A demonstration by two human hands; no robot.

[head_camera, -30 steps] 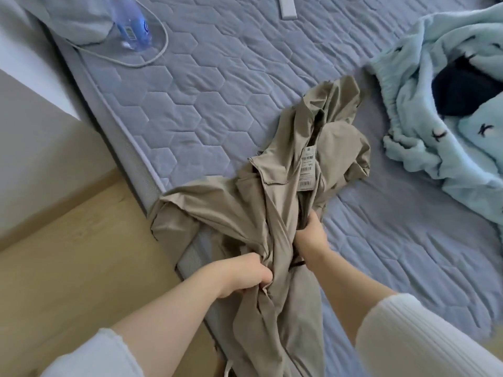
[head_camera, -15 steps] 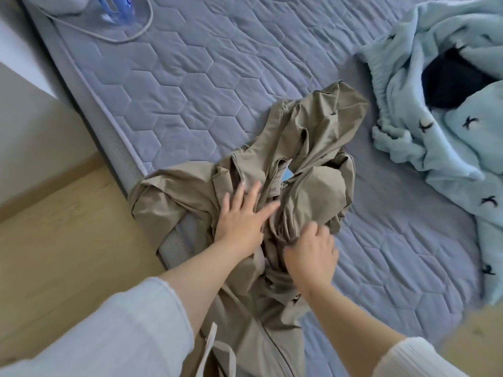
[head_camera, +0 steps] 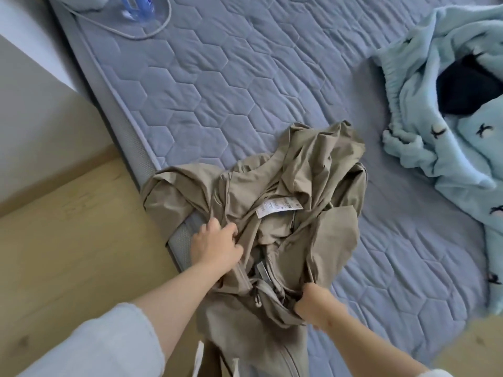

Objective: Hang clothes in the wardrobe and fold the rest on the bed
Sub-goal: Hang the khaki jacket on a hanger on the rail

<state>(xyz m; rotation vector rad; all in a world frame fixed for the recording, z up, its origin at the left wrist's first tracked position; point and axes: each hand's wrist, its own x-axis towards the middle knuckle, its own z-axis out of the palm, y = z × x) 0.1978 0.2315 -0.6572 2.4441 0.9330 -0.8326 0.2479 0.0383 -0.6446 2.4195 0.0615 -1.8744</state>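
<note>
A crumpled khaki garment lies over the near corner of the grey quilted mattress, its lower part hanging off the edge toward me. A white care label shows in its middle. My left hand grips a fold of the fabric on the garment's left side. My right hand clutches bunched cloth at its lower right. A light blue fleece garment with small black bird marks lies heaped at the right, with something dark inside it.
At the mattress's far left corner lie a blue bottle and a looped white cable. Pale wooden floor runs along the bed's left side, next to a white wall or panel.
My left hand went from lying flat on the garment to gripping a fold. My right hand moved lower and nearer to me. The garment has been spread, so its white label shows again.
</note>
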